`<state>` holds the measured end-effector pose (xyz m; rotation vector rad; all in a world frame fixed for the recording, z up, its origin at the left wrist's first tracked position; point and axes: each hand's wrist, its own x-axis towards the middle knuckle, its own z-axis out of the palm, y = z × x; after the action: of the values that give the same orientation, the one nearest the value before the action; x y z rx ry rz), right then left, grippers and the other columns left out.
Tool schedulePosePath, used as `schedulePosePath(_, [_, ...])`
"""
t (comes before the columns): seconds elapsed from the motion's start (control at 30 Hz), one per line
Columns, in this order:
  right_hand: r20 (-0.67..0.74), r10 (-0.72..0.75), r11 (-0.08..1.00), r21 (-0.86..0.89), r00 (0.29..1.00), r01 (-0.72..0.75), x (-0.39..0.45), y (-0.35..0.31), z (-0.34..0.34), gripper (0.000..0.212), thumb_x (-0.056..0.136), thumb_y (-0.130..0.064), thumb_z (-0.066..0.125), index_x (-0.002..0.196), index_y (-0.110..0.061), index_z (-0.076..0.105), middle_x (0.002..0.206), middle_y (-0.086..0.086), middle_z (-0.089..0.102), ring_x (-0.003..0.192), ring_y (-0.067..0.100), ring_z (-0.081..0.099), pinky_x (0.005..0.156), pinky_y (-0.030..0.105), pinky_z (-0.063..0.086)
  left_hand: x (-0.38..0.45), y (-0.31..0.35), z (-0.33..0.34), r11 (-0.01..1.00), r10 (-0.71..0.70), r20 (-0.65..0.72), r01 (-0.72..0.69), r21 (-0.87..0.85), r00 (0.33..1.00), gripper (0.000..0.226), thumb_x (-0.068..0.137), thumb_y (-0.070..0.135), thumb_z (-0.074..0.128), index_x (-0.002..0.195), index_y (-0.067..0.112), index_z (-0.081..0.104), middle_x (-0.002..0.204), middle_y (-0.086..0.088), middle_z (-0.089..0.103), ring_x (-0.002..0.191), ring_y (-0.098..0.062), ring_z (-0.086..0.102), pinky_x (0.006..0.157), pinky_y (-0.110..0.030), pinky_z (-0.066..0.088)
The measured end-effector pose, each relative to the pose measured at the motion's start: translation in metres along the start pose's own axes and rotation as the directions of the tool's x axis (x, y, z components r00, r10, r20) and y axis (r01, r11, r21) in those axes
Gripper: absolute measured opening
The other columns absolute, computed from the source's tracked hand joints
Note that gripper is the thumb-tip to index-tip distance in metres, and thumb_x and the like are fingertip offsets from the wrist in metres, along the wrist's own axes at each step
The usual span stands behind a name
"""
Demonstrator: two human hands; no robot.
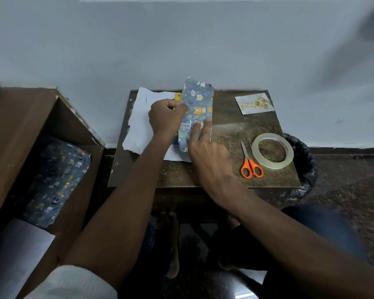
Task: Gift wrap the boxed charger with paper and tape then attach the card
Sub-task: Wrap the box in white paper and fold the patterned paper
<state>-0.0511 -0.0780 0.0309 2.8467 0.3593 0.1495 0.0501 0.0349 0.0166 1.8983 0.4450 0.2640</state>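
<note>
A sheet of wrapping paper (198,100), grey-blue with animal prints and white on its underside, lies across the small brown table (225,173). One flap is folded over the yellow charger box (178,96), of which only a strip shows. My left hand (165,118) has its fingers curled at the flap's left edge over the box. My right hand (203,145) lies flat on the folded flap with straight fingers. The white "Happy Birthday" card (255,104) sits at the table's back right. A tape roll (272,151) lies at the right.
Orange-handled scissors (249,161) lie beside the tape roll. A brown open box (41,147) at the left holds more patterned paper (56,180) and a white sheet. A black-lined bin (304,169) stands behind the table's right edge. The wall is just behind the table.
</note>
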Motion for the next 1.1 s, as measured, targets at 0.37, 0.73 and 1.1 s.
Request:
schedulePosePath(0.37, [0.048, 0.070, 0.989, 0.124, 0.996, -0.075, -0.008, 0.018, -0.014, 0.076, 0.099, -0.011, 0.059, 0.156, 0.015, 0.017, 0.111, 0.012, 0.074, 0.094, 0.029, 0.076, 0.062, 0.034, 0.040, -0.001, 0.002, 0.000, 1.000, -0.007, -0.030, 0.007, 0.005, 1.000, 0.008, 0.081, 0.027, 0.083, 0.085, 0.020, 0.084, 0.083, 0.010, 0.079, 0.080, -0.011, 0.074, 0.084, -0.037, 0.063])
schedulePosePath(0.73, [-0.388, 0.254, 0.760, 0.647, 0.886, 0.065, 0.019, 0.035, -0.011, 0.031, 0.095, -0.034, 0.053, 0.081, -0.014, 0.073, 0.075, 0.006, 0.066, 0.069, 0.031, 0.063, 0.052, 0.033, 0.037, 0.002, -0.003, -0.005, 1.000, 0.013, 0.025, -0.013, 0.017, 1.000, 0.012, 0.080, 0.029, 0.083, 0.088, 0.021, 0.083, 0.085, 0.010, 0.079, 0.083, -0.010, 0.075, 0.087, -0.037, 0.062])
schedulePosePath(1.1, [-0.267, 0.193, 0.801, 0.598, 0.944, 0.006, 0.026, 0.046, 0.003, 0.035, 0.096, -0.045, 0.057, 0.090, -0.020, 0.081, 0.085, 0.001, 0.075, 0.083, 0.022, 0.067, 0.110, 0.042, 0.041, 0.008, -0.001, -0.021, 0.998, 0.067, 0.384, -0.065, -0.019, 0.921, 0.014, 0.081, 0.018, 0.091, 0.085, 0.012, 0.079, 0.083, -0.001, 0.080, 0.079, -0.012, 0.075, 0.086, -0.031, 0.062])
